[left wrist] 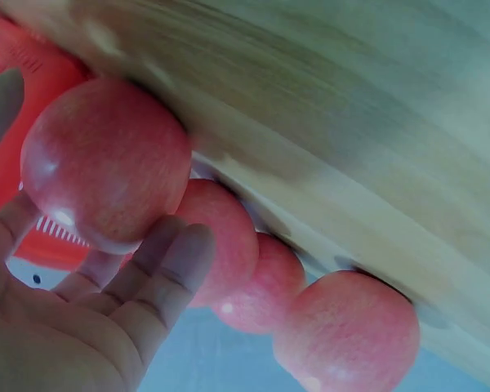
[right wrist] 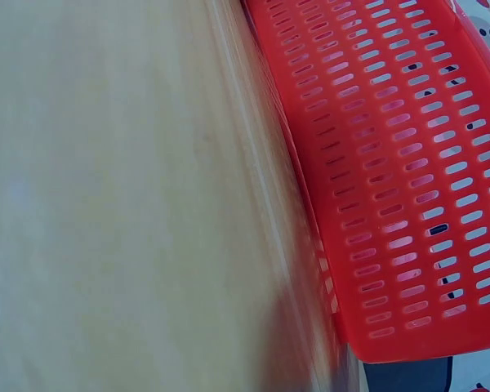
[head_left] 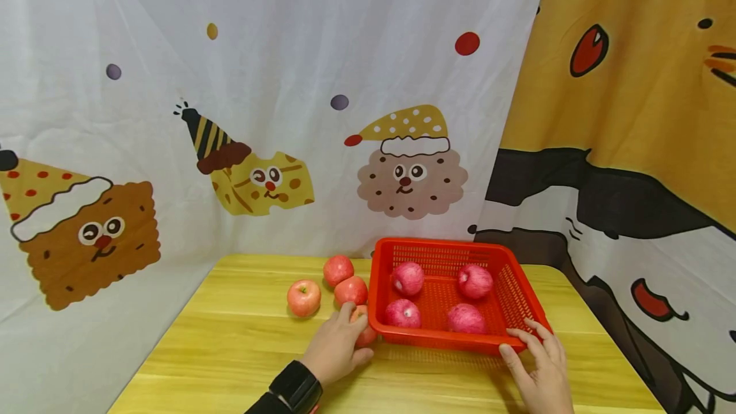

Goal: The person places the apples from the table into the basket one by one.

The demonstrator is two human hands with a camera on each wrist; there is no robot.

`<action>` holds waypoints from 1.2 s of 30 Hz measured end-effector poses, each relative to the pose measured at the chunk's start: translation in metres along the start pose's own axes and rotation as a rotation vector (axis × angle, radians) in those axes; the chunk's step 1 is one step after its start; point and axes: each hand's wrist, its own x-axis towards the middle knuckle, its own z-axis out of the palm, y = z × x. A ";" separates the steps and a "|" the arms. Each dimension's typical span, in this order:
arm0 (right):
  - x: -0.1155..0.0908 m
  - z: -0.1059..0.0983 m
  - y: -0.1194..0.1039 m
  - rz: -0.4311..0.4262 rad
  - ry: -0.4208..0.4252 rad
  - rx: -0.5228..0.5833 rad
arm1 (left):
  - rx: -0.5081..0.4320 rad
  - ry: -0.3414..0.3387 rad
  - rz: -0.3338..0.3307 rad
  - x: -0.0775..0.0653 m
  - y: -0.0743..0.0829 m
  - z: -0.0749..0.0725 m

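Observation:
My left hand [head_left: 336, 345] curves round an apple [left wrist: 106, 163] on the table beside the basket's left wall. Its fingers lie against the apple in the left wrist view, with the thumb near the basket side; part of the apple is hidden in the head view. My right hand [head_left: 540, 363] grips the near right corner of the red plastic basket [head_left: 443, 340], thumb outside the front rim and fingers over the edge. Several deeper red apples [head_left: 467, 318] lie spread inside the basket. In the right wrist view only the slotted basket wall shows, not the hand.
Three more apples lie left of the basket: one apart [head_left: 303, 298], one at the back [head_left: 338, 270] and a middle one [head_left: 351, 291]. A printed curtain [head_left: 287, 82] hangs behind the wooden table [head_left: 213, 337].

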 end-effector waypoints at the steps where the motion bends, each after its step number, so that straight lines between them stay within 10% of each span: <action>1: 0.000 0.000 0.000 -0.002 -0.001 0.002 | -0.010 0.000 -0.007 -0.001 0.000 -0.001; 11: 0.000 0.002 0.000 -0.006 0.001 0.011 | -0.079 -0.056 -0.129 -0.009 0.008 -0.013; 20: 0.001 0.003 0.001 -0.048 0.008 0.020 | -0.098 0.059 -0.191 -0.018 0.017 -0.016; 36: 0.000 0.000 0.000 0.002 -0.015 0.004 | -0.055 0.089 -0.174 -0.024 0.023 -0.025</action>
